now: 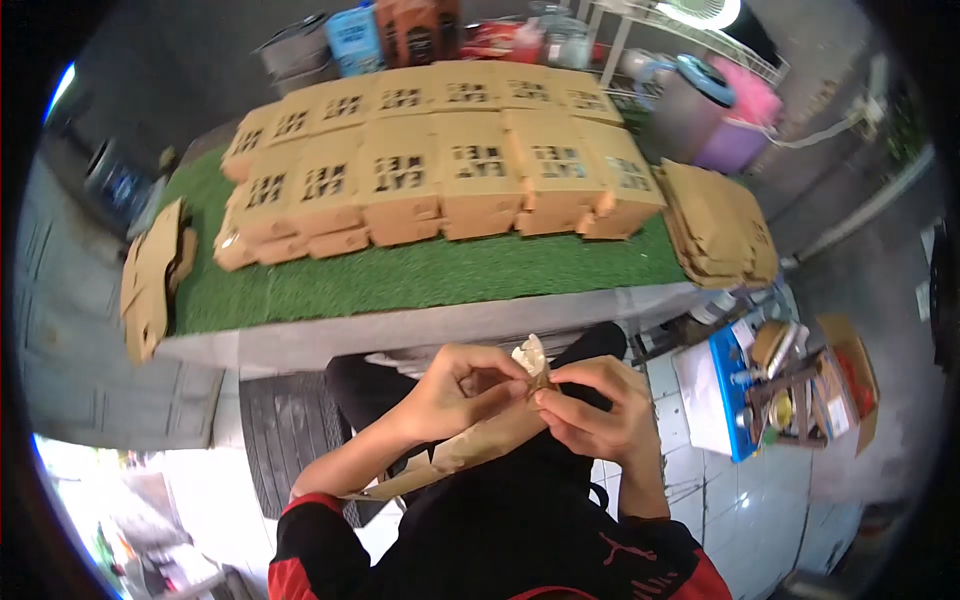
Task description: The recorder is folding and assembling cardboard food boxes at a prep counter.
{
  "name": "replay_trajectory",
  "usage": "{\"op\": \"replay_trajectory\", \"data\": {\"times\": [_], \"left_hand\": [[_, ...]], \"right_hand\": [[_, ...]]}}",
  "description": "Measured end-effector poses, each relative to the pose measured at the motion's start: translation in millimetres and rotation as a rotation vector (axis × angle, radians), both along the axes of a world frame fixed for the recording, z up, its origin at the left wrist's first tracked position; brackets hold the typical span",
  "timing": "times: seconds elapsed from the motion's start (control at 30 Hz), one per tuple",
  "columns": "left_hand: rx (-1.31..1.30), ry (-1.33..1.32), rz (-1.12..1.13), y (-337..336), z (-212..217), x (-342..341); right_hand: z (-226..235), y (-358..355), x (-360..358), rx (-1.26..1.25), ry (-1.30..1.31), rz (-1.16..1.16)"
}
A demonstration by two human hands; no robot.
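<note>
Above my lap, both hands meet at one end of a long brown strip (pixel 480 447) that looks like paper or thin card. Its tip is a crumpled pale bit (pixel 530 352) that sticks up between my hands. My left hand (pixel 465 390) pinches the strip's end from the left, thumb and fingers pressed together. From the right, my right hand (pixel 600 405) grips the same end between thumb and fingers. The strip's other end slants down to the left, past my left forearm. I cannot make out exactly what the strip is.
Rows of folded brown cardboard boxes (pixel 405 180) cover the green turf-topped table (pixel 430 275) ahead. Flat cardboard stacks lie at its right (pixel 715 220) and left (pixel 152 280) ends. A blue-edged container (pixel 735 390) and an open carton (pixel 848 365) stand at the right.
</note>
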State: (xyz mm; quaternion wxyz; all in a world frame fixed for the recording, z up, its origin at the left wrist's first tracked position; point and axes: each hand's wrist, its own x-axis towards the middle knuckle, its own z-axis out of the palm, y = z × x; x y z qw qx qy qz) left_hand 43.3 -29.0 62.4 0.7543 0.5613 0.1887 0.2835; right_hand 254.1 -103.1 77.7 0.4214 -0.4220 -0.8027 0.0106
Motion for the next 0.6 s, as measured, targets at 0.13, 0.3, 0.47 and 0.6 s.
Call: {"op": "replay_trajectory", "data": {"times": [0.13,0.3,0.47,0.6], "left_hand": [[-0.077,0.046,0.064,-5,0,-16],[0.191,0.218,0.22,-18,-2,-38],[-0.097,0.152,0.354,-44,2,-50],[-0.079,0.217,0.291,-46,-5,-67]], "right_hand": [[1,16,-7,0.009,-0.037,0.081],[-6,25,-28,-0.07,0.051,0.029],[-13,32,-51,-0.18,0.171,0.019],[-24,31,-69,-0.319,0.228,-0.056]]}}
